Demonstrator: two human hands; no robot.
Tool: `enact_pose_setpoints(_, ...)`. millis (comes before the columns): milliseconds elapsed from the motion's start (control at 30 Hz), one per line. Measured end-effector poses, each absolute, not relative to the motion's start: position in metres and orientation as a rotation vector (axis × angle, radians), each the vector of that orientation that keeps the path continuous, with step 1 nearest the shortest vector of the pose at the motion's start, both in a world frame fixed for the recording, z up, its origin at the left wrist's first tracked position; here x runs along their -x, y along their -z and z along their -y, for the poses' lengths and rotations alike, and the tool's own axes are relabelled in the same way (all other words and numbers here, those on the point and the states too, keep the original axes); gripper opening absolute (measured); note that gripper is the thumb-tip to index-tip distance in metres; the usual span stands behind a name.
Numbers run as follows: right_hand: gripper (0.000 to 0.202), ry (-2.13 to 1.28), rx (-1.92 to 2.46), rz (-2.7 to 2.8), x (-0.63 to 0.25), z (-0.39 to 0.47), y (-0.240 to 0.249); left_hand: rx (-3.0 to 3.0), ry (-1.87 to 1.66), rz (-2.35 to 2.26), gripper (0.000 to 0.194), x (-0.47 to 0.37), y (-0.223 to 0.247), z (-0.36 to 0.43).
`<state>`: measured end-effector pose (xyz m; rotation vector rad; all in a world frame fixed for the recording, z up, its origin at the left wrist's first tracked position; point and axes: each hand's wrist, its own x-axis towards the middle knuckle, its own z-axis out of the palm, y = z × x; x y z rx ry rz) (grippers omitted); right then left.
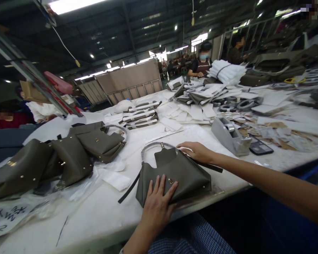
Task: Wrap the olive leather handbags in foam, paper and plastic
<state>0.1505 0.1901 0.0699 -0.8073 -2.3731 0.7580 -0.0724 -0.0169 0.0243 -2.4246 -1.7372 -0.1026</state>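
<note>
An olive-grey handbag [185,173] lies on the white table [95,218] near its front edge, its wrapped handle arching away at the back. My left hand [160,197] rests flat on the bag's front, fingers spread, beside a small gold clasp. At the bag's upper right edge is my right hand [194,151], its fingers reaching over the handle's end; whether they grip anything is hard to make out. Two dark straps stick out, one on each side of the bag.
More olive bags [74,155] are piled at the left. A grey tape dispenser [230,135] and a phone [260,145] sit at the right. Behind are wrapped straps [141,114], paper pieces and a white bundle [226,71]. A masked person [201,65] sits across the table.
</note>
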Motion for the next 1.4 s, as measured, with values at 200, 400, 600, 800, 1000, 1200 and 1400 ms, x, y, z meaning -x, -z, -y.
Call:
enact_pose_setpoints(200,0.052,-0.948,0.801,2.519,-0.143,-0.238,-0.044,2.417,0.161,1.755,0.089,0.078,-0.012,0.018)
enact_pose_setpoints(400,0.07,-0.833,0.977,2.504,-0.15,-0.232,-0.041,2.42,0.234,1.726,0.079,0.08,-0.006,0.015)
enact_pose_setpoints(600,0.065,-0.714,1.085,2.608,-0.153,-0.232,-0.041,2.431,0.207,1.702,0.077,0.079,-0.011,0.011)
enact_pose_setpoints(800,0.055,-0.681,0.886,2.61,-0.189,-0.184,-0.067,2.434,0.252,1.673,0.069,0.081,-0.01,0.009)
enact_pose_setpoints(1000,0.078,-0.48,0.355,2.852,-0.2,-0.117,-0.075,2.449,0.244,1.654,0.067,0.081,-0.01,0.009)
enact_pose_setpoints(1200,0.07,-0.416,0.411,2.803,-0.216,-0.108,-0.014,2.564,0.063,1.591,0.07,0.097,-0.034,0.009)
enact_pose_setpoints(1400,0.072,-0.424,0.454,2.8,-0.223,-0.109,-0.007,2.621,-0.023,1.472,0.069,0.132,-0.038,0.001)
